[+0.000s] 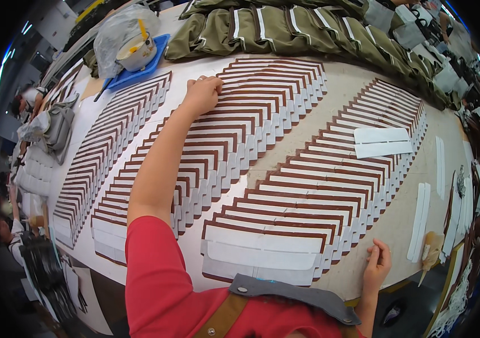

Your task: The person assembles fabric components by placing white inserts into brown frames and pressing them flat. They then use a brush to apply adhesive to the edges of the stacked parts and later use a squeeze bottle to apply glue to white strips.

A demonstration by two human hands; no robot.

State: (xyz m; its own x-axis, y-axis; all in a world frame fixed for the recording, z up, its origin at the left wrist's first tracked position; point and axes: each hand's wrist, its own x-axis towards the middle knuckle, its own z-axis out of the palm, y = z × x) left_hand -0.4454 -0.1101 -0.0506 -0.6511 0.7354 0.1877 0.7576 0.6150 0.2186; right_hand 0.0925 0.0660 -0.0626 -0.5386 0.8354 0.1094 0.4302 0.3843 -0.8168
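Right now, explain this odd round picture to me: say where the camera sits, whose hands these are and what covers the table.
The camera is worn on a person's head and looks down, and its wide lens bends the straight table edges into curves. No machine is here, only two bare hands. The left hand, on an arm in a red sleeve, reaches far out and rests on the middle row of overlapped white pieces with brown edges. The right hand lies flat on the table near its front edge, beside the right row. Neither hand holds anything. Behind the rows lie folded olive fabric pieces and a blue tray with a bowl.
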